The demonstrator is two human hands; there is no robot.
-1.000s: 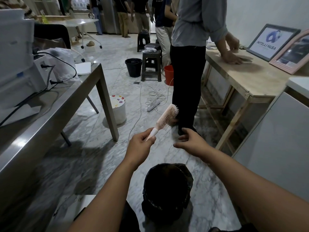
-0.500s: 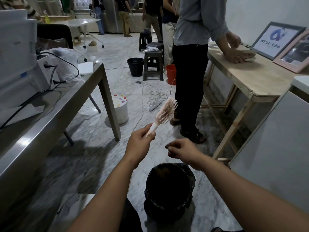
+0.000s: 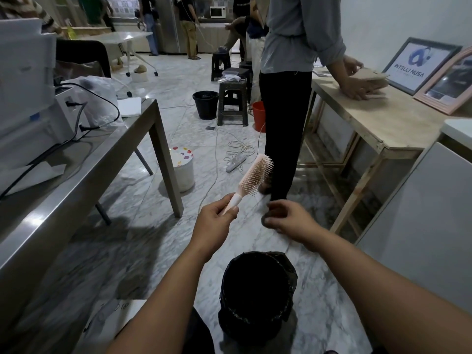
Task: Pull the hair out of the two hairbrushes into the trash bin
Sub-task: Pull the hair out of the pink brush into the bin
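My left hand (image 3: 217, 223) grips the white handle of a pink hairbrush (image 3: 256, 176). The brush head tilts up and to the right, with its bristles facing me. My right hand (image 3: 288, 218) hovers just right of the handle with its fingers curled down toward the thumb. A small dark tuft of hair (image 3: 265, 221) seems pinched at the fingertips. The black-lined trash bin (image 3: 288, 270) stands on the floor below and between my forearms. Only one hairbrush is in view.
A steel table (image 3: 102, 159) with white machines and cables runs along the left. A person (image 3: 286, 103) stands just beyond the brush at a wooden table (image 3: 378, 123). A white bucket (image 3: 184, 169), power strip (image 3: 236, 162) and stools (image 3: 232, 103) are on the marble floor.
My right hand drew back from the brush head toward me, closing its fingertips, then lifted slightly. The brush in my left hand tilted a little more upright.
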